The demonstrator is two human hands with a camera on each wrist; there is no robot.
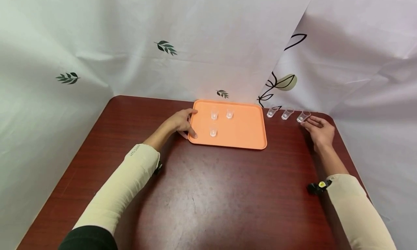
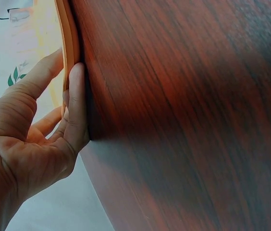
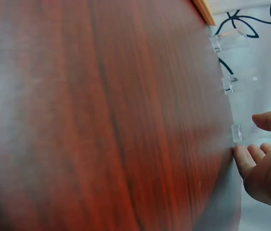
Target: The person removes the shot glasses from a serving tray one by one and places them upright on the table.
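My left hand (image 1: 182, 121) grips the left edge of an orange tray (image 1: 242, 134) at the back of the table. In the left wrist view, the rim lies between the digits of that hand (image 2: 44, 125). Three small clear plastic cups stand upright on the tray: a back left cup (image 1: 214, 113), a back right cup (image 1: 230, 113) and a front cup (image 1: 213, 131). On the right, my right hand (image 1: 320, 132) is at the rightmost clear cup (image 1: 303, 116), thumb and fingers spread on either side of it; firm contact cannot be made out.
Left of that cup stand a middle cup (image 1: 287, 113) and another cup (image 1: 272, 111), in a row right of the tray near the back edge. The dark red wooden table (image 1: 208, 192) meets a white curtain (image 1: 137, 43) with leaf prints behind it.
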